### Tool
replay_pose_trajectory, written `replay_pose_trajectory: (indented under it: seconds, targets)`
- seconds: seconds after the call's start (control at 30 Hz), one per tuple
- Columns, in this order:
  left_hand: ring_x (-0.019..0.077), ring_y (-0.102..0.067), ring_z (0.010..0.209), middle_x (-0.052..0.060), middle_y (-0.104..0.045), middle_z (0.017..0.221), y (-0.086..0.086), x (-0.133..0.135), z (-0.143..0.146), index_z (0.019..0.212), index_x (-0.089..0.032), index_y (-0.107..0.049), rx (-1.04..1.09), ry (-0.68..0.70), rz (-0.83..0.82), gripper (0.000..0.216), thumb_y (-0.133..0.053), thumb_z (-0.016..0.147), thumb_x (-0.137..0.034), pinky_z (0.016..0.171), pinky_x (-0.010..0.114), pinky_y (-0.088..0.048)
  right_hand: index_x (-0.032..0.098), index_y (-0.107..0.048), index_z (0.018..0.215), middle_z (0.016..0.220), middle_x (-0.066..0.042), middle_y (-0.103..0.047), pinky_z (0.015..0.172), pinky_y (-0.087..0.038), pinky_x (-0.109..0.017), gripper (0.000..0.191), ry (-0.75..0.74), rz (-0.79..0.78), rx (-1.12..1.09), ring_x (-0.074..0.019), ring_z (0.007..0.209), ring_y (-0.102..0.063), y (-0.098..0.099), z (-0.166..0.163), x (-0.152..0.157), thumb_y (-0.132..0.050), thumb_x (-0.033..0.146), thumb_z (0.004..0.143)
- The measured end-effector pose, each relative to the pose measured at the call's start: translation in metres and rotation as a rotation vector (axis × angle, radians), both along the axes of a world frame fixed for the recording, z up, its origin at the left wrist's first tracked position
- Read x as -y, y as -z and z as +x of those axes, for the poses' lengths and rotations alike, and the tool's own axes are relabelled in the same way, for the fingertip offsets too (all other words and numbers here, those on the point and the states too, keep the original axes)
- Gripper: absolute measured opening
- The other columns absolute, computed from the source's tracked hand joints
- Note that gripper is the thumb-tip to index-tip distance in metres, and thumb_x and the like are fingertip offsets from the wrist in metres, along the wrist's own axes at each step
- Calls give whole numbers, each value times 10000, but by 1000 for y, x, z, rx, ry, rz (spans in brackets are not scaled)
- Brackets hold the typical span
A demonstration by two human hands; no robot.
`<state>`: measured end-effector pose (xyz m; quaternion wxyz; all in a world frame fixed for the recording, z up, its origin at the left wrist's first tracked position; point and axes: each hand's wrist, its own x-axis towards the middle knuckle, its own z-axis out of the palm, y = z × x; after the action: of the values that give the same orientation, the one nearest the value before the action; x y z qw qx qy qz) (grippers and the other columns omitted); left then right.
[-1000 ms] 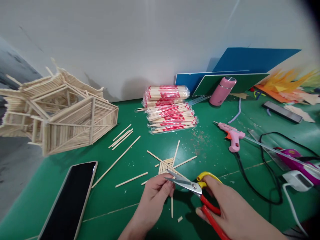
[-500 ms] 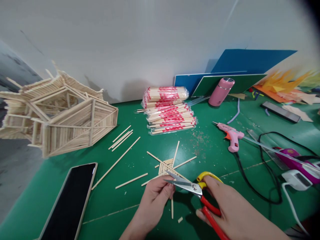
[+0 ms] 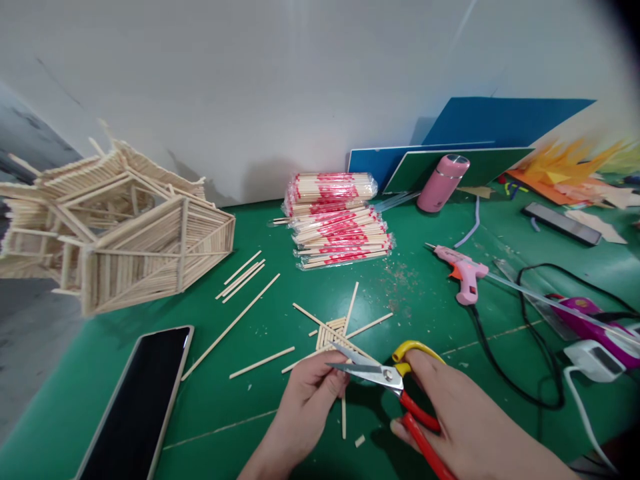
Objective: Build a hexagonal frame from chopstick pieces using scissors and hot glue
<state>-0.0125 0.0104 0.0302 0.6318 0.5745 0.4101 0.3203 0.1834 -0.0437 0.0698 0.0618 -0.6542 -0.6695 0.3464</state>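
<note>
Green desk (image 3: 215,440) lay beneath the stick lattice (image 3: 334,333), just beyond your left fingers (image 3: 334,385), which apparently pinched a mostly hidden stick (image 3: 349,361). Your right fingers (image 3: 423,368) gripped the scissors (image 3: 387,375), blades parted; holding them square likely suited a clean cut.

left hand (image 3: 310,400) hides part of the stick (image 3: 344,419) it's pinching. phone (image 3: 137,407) and red scissors (image 3: 389,376) handle run off the bottom, stick model (image 3: 140,267) off the left, orange paper (image 3: 575,165) too blurry.
</note>
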Motion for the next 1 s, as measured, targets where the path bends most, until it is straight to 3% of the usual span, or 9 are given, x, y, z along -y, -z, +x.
replay_pose_trajectory:
  seconds: [0.57, 1.0]
  targets:
    - [79, -345, 517, -32, -424, 552, 3, 4, 1, 629, -150, -578, -22, -79, 9, 198, -501, 774, -261, 496, 180, -308, 165, -465, 937, 894, -99, -583, 654, -433, -345, 375, 50, -38, 28, -223, 748, -553, 5, -6, -2, -555, 408, 666]
    - [112, -431, 587, 20, -550, 669, 2, 2, -2, 800, -163, -665, -69, -58, 35, 209, -488, 785, -273, 543, 193, -366, 175, -457, 871, 849, -94, -601, 616, -444, -338, 276, 13, -38, 73, -227, 710, -569, 6, -10, -7, -526, 365, 684]
